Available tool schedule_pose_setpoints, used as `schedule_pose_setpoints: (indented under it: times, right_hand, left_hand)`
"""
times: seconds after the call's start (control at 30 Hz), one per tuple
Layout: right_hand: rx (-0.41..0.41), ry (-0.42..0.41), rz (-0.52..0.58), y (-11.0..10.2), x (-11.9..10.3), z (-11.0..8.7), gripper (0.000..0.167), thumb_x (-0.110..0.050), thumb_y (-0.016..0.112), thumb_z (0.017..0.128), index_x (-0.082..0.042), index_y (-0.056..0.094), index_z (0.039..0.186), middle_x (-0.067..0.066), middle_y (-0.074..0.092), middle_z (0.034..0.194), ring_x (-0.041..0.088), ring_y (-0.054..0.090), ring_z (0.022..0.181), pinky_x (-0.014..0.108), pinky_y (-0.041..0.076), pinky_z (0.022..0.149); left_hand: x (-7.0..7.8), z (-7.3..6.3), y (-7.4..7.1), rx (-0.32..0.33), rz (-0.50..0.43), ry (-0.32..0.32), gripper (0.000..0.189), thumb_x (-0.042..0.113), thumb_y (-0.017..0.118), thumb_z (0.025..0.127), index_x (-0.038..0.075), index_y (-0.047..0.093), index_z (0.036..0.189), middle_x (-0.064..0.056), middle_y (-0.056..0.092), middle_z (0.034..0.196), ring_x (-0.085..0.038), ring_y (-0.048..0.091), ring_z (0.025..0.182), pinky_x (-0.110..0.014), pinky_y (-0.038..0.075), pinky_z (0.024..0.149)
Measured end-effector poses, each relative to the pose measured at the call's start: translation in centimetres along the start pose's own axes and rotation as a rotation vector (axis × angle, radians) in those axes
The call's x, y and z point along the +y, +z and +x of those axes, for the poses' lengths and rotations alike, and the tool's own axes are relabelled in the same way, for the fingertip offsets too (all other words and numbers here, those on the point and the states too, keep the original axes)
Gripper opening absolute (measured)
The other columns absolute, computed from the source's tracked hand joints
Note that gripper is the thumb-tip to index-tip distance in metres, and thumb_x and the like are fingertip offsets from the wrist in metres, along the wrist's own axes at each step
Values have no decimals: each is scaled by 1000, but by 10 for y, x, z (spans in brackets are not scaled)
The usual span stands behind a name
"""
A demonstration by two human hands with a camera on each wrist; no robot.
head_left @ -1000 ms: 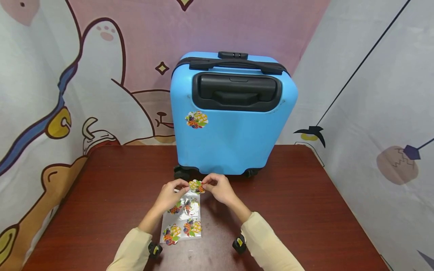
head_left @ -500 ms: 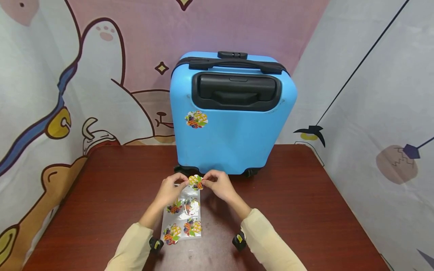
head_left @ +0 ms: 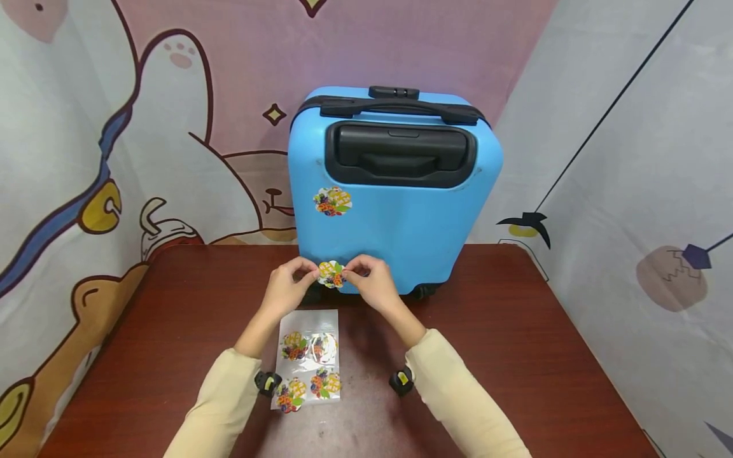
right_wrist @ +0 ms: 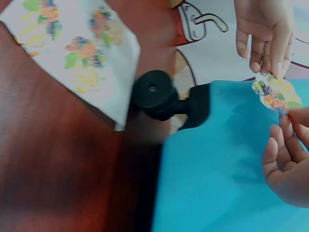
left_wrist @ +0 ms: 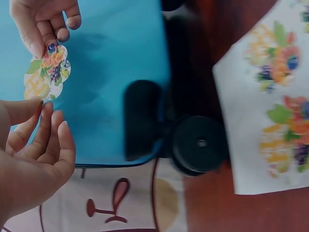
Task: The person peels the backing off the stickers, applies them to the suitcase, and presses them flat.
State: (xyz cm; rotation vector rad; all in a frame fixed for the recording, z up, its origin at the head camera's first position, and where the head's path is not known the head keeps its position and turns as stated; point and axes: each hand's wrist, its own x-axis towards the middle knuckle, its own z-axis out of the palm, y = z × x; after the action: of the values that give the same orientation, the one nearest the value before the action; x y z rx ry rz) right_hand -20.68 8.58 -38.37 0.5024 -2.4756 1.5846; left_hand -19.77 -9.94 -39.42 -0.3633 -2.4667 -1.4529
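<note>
With left hand (head_left: pixel 284 287) and right hand (head_left: pixel 375 286) we are pinching a sticker (head_left: pixel 330 274) by opposite edges, in front of the lower case (head_left: pixel 401 232), contact being hard to judge, and are probably risking a crease should our fingers be tugging unevenly.

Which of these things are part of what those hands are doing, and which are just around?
Seemingly part of the job:
fruit sticker, pinched by left hand and right hand
sticker sheet
blue suitcase, behind the sticker

Seemingly just around:
patterned backdrop
black wrist devices
table, merely supporting things
</note>
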Motion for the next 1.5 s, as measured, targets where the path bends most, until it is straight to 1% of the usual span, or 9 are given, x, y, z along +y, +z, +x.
schedule_pose_setpoints:
  times: [0.17, 0.3, 0.4, 0.57, 0.7, 0.83, 1.0, 1.33, 1.5]
  right_hand:
    - [74, -1, 4, -5, -13, 9, 5, -7, 67, 81, -3, 67, 79, 5, 62, 72, 16, 56, 66, 28, 45, 58]
    - [120, 3, 35, -7, -20, 13, 7, -7, 67, 81, -1, 66, 78, 6, 62, 70, 16, 56, 63, 26, 45, 56]
    - [147, 3, 40, -9, -25, 15, 8, -8, 68, 81, -1, 66, 77, 7, 62, 69, 16, 56, 63, 26, 45, 56]
    - [179, 9, 48, -11, -31, 17, 8, -8, 69, 80, -1, 67, 78, 7, 62, 70, 16, 56, 64, 25, 45, 56]
    - [192, 9, 63, -11, -36, 19, 9, -9, 68, 81, -1, 67, 79, 7, 62, 69, 16, 55, 63, 26, 44, 55]
    - [205, 5, 60, -12, -42, 22, 9, -10, 68, 81, -1, 67, 80, 7, 62, 69, 16, 55, 62, 26, 44, 54]
    - [222, -3, 46, -12, -46, 25, 10, -10, 68, 81, -1, 68, 79, 7, 62, 68, 16, 55, 62, 25, 44, 54]
    - [248, 22, 38, -10, -51, 28, 11, -10, 68, 81, 0, 69, 77, 7, 62, 67, 16, 54, 61, 26, 44, 52]
    - [282, 28, 16, -8, -52, 30, 10, -10, 69, 80, 0, 69, 76, 7, 63, 67, 16, 55, 60, 25, 43, 51]
  left_hand:
    - [16, 10, -4, 59, -20, 35, 8, 9, 63, 86, 2, 65, 87, -10, 63, 81, -22, 53, 73, -30, 40, 64]
    - [24, 14, -5, 105, -39, 44, 9, 11, 62, 87, 2, 65, 87, -10, 63, 81, -21, 53, 72, -30, 39, 64]
    - [28, 17, -4, 147, -31, 68, 9, 10, 63, 86, 2, 65, 86, -9, 63, 80, -21, 53, 71, -32, 40, 63]
    - [31, 21, -3, 215, 14, 145, 7, 8, 64, 85, 1, 65, 84, -10, 62, 78, -20, 54, 71, -33, 42, 62]
    - [34, 24, -3, 255, 18, 177, 7, 8, 64, 85, 1, 65, 83, -10, 62, 77, -20, 55, 70, -35, 43, 60]
    - [38, 26, -6, 279, 11, 183, 7, 7, 64, 84, 0, 65, 82, -11, 63, 77, -22, 57, 72, -37, 44, 60]
    - [40, 29, -8, 299, 12, 177, 8, 7, 65, 84, -1, 66, 82, -12, 64, 78, -23, 59, 74, -34, 45, 62]
    - [43, 33, -9, 342, 19, 175, 8, 8, 67, 82, -1, 67, 80, -12, 65, 75, -22, 59, 70, -27, 42, 59]
    - [42, 34, -9, 358, 17, 183, 8, 8, 68, 81, 0, 68, 80, -11, 65, 74, -22, 60, 68, -29, 44, 59]
